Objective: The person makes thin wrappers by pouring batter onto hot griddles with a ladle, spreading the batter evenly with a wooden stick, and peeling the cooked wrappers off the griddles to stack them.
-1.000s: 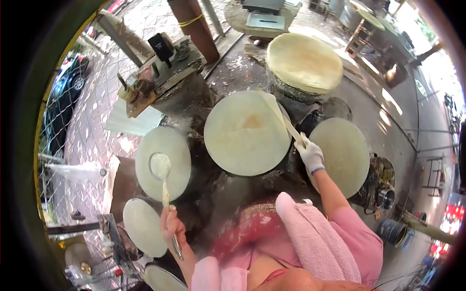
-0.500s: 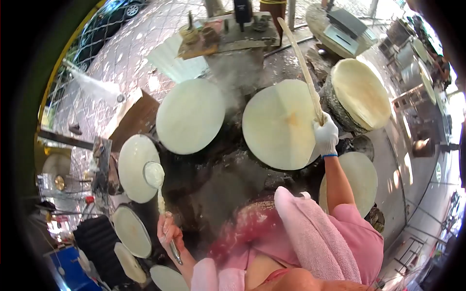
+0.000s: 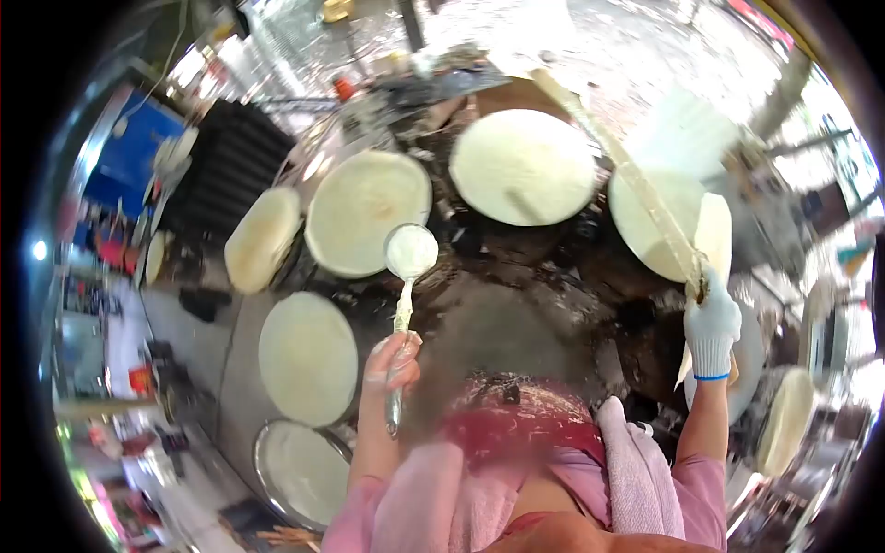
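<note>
My left hand (image 3: pixel 395 361) is closed round the metal handle of a ladle (image 3: pixel 411 253) with white batter in its bowl. The ladle is level with the near right edge of a round griddle covered by a pale pancake (image 3: pixel 369 214). Wearing a white glove with a blue cuff, my right hand (image 3: pixel 712 324) grips a long, flat wooden stick (image 3: pixel 636 175) that slants up and left. A thin pale sheet (image 3: pixel 714 226) hangs beside that hand, partly behind it; whether the fingers also pinch it I cannot tell. Behind the stick lies another pale round (image 3: pixel 645 217).
More pale rounds lie in an arc: one with batter (image 3: pixel 524 166) ahead, others at left (image 3: pixel 307 359) and lower left (image 3: pixel 300 470). A stack of pale sheets (image 3: pixel 786 419) stands at right. Dark corrugated panel (image 3: pixel 221 170) and blue panel (image 3: pixel 138 138) are upper left.
My view has turned left. The ladle has moved from one round to the neighbouring one on its left. A pale sheet now hangs at my right hand, which still grips the stick.
</note>
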A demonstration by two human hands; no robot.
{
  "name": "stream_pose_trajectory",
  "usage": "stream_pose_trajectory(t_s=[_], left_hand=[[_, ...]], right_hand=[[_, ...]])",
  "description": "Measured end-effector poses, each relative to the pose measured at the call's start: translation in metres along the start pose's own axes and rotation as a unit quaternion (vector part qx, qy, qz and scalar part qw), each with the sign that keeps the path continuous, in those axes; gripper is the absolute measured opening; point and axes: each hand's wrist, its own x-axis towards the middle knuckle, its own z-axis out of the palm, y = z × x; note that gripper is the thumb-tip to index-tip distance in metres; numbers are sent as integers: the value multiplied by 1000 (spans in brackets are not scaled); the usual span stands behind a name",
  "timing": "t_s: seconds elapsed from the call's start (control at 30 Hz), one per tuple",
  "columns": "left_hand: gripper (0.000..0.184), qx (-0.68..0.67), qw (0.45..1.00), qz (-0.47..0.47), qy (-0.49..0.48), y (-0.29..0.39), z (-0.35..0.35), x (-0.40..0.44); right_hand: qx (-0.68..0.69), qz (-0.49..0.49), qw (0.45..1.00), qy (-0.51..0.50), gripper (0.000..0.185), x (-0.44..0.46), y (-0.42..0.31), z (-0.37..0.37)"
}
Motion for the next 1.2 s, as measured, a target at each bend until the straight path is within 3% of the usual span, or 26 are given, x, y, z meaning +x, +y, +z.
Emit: stream_pose_trajectory(t_s=[0.03, 0.1, 0.13, 0.3, 0.37, 0.43, 0.53, 0.6, 0.67, 0.77, 0.83, 0.97, 1.1, 1.13, 1.2], left_hand=[[32, 3, 1000, 23, -21, 9, -18, -10], [32, 68, 988, 63, 127, 26, -41, -44], [32, 99, 972, 78, 200, 31, -49, -64], [33, -12, 952, 206, 224, 27, -112, -129], [33, -85, 937, 234, 244, 16, -137, -149], [34, -176, 909, 247, 286, 6, -150, -166], [31, -202, 891, 327, 241, -6, -153, -179], [30, -198, 870, 340, 298, -13, -149, -188], [29, -192, 855, 341, 341, -15, -135, -187], [29, -265, 765, 385, 444, -1, -89, -157], [29, -298, 734, 409, 452, 2, -67, -140], [29, -351, 696, 444, 442, 1, -38, -113], [29, -382, 672, 459, 437, 10, -26, -97], [29, -387, 668, 462, 436, 14, -25, -94], [29, -402, 662, 466, 428, 22, -28, -90]], right_hand=[[4, -25, 999, -23, 41, 5, -43, -3], [96, -153, 983, -15, 38, 11, -113, 2], [103, -163, 980, -58, 36, 11, -154, -8], [331, -285, 889, -141, 37, 28, -291, -16], [415, -283, 844, -187, 33, 53, -335, -12], [512, -222, 798, -228, 30, 71, -382, -23], [580, -207, 735, -285, 34, 145, -415, 12], [657, -164, 660, -327, 32, 184, -430, 48], [637, -151, 652, -383, 31, 228, -441, 115], [628, -147, 609, -462, 28, 252, -482, 240], [617, -153, 590, -497, 28, 241, -520, 295], [494, -191, 717, -452, 42, 250, -565, 417], [289, -324, 822, -368, 47, 266, -578, 419], [256, -351, 822, -367, 68, 270, -581, 429], [200, -371, 843, -335, 86, 269, -579, 395]])
